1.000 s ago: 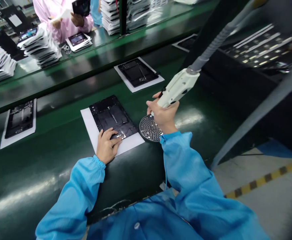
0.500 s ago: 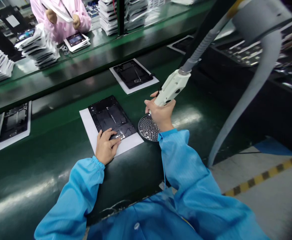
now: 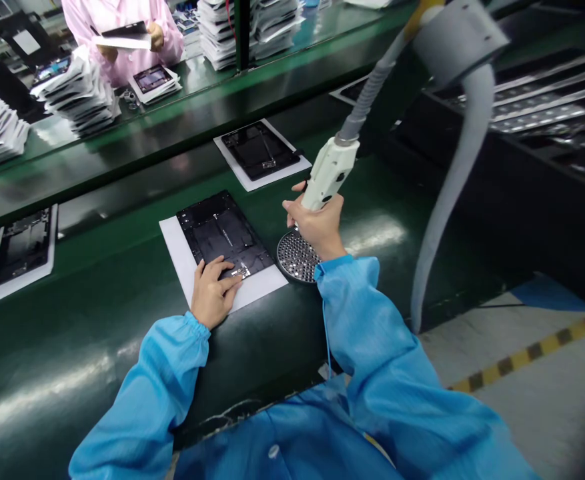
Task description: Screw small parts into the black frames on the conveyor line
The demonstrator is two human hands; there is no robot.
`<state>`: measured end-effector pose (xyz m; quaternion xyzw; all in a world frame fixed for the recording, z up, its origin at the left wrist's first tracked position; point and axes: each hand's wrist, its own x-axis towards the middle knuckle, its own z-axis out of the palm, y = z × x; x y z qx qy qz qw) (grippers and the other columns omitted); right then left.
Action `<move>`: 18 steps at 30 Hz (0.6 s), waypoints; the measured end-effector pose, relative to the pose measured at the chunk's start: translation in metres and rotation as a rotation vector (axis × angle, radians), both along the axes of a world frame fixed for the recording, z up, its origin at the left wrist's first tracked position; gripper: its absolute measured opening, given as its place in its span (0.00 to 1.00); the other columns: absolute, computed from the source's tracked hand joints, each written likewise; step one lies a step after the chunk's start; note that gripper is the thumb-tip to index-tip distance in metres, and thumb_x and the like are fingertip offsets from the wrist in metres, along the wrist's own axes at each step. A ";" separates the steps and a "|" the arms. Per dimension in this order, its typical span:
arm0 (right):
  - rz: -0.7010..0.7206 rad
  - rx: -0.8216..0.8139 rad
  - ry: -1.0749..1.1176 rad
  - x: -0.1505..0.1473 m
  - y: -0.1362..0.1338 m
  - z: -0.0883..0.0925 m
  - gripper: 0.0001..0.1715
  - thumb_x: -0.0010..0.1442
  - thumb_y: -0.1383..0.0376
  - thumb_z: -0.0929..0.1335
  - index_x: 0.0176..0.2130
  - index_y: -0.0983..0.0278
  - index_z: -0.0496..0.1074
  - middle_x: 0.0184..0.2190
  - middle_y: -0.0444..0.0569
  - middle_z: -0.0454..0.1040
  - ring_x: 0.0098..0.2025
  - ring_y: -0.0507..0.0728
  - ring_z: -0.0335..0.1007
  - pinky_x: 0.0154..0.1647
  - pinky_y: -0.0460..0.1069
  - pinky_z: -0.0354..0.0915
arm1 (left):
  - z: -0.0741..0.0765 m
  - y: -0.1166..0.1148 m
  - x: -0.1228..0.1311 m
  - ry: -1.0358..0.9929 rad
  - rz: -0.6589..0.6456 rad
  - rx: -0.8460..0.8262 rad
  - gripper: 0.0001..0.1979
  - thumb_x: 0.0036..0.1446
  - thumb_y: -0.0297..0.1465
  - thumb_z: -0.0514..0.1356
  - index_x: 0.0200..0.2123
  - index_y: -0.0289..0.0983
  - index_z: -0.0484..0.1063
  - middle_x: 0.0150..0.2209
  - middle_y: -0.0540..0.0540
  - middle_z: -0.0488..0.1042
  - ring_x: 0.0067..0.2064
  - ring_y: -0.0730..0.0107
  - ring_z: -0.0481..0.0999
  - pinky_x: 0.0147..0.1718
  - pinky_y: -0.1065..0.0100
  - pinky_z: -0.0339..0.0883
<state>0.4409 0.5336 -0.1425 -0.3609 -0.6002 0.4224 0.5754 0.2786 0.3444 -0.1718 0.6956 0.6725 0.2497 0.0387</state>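
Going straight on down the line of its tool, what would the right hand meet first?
Probably the round dish below the white tool in the right hand; whether the tip already touches it is unclear.

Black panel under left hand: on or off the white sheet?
On: the black panel covers most of the white sheet; left and near margins show.

Panel (image 3: 217, 227) lies on sheet (image 3: 175, 247), sheet on table (image 3: 122, 267), tray (image 3: 295, 257) just right of panel, second panel (image 3: 259, 152) behind, third panel (image 3: 25, 247) at left, paper stacks (image 3: 79, 90) at rear left.
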 end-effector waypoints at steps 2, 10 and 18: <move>0.024 0.000 -0.006 -0.001 0.001 -0.001 0.11 0.46 0.69 0.71 0.31 0.60 0.66 0.13 0.33 0.63 0.13 0.49 0.61 0.17 0.48 0.62 | -0.001 0.000 0.000 -0.004 -0.002 0.002 0.09 0.61 0.31 0.58 0.40 0.43 0.79 0.49 0.44 0.74 0.60 0.56 0.67 0.63 0.44 0.49; -0.023 0.006 0.026 -0.002 -0.009 0.007 0.11 0.45 0.66 0.72 0.29 0.59 0.65 0.12 0.33 0.64 0.13 0.49 0.61 0.17 0.49 0.62 | 0.000 -0.001 0.001 0.043 0.152 -0.010 0.14 0.59 0.38 0.61 0.47 0.41 0.76 0.57 0.39 0.69 0.63 0.48 0.62 0.61 0.35 0.45; 0.229 0.001 0.073 -0.036 -0.069 0.019 0.08 0.50 0.66 0.70 0.29 0.59 0.65 0.13 0.35 0.66 0.16 0.51 0.64 0.27 0.52 0.70 | -0.001 0.002 0.004 0.079 0.147 -0.064 0.14 0.59 0.40 0.61 0.45 0.42 0.78 0.58 0.40 0.69 0.63 0.48 0.61 0.59 0.39 0.53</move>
